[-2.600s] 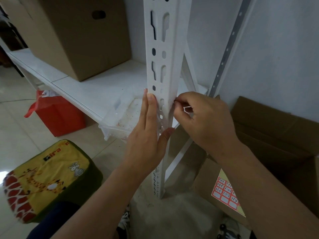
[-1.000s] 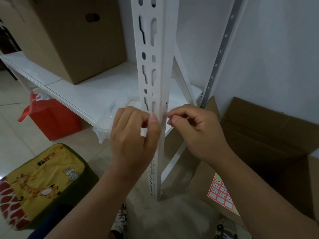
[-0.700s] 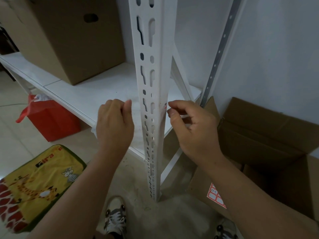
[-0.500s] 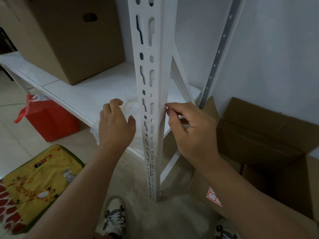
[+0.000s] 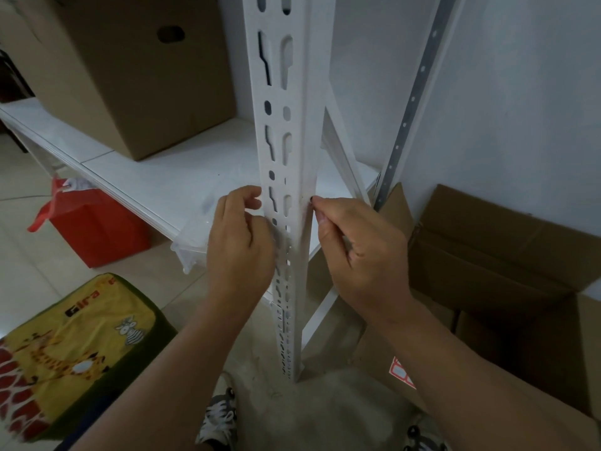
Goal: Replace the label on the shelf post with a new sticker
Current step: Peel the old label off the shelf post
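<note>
Label point(image 5: 311, 199) on shelf post point(image 5: 294, 131), at right hand point(image 5: 361, 252) fingertips.

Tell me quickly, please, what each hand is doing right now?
Left hand: fingers curled beside the shelf post; whether it holds anything cannot be told.
Right hand: fingertips pinched at the post's right edge, apparently on the label.

I see the shelf post point(image 5: 294, 131) standing upright, a white angle-iron upright punched with keyhole slots and round holes down its front face. At its right edge a tiny dark scrap of the label point(image 5: 311, 199) shows, too small for me to read. Low at the right, a corner of the red-and-white sticker sheet point(image 5: 401, 372) lies on brown cardboard, mostly hidden behind a forearm.
</note>
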`<state>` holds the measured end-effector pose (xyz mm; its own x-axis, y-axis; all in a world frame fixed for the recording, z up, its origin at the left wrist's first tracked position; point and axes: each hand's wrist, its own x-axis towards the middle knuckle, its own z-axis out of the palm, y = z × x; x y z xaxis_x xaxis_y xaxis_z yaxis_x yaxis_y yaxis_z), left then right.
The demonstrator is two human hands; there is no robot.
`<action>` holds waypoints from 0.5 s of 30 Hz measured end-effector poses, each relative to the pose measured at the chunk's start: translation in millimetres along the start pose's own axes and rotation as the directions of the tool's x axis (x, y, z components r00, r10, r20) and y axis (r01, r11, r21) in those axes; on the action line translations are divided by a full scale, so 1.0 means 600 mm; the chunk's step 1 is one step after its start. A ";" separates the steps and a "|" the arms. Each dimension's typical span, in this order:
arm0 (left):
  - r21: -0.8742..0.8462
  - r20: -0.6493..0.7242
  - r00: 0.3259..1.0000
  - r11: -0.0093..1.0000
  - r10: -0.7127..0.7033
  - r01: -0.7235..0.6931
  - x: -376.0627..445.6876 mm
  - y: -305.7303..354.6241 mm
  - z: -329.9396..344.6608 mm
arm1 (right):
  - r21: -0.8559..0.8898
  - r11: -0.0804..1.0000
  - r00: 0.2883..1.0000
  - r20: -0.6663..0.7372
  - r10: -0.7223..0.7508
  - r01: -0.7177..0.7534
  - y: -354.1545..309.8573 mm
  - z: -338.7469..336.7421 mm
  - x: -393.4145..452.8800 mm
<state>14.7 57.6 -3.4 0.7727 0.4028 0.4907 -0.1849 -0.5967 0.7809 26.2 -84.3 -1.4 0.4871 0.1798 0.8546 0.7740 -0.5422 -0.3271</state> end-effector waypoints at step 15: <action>0.188 0.171 0.978 0.970 0.122 -0.154 -0.039 0.007 0.008 | -0.025 0.998 0.998 -0.001 -0.060 0.060 0.004 -0.002 0.004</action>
<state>-1.1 42.5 -13.7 0.8366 0.2023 0.5090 -0.1844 -0.7711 0.6095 28.8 -85.9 0.4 0.4395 0.2106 0.8732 0.7912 -0.5511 -0.2653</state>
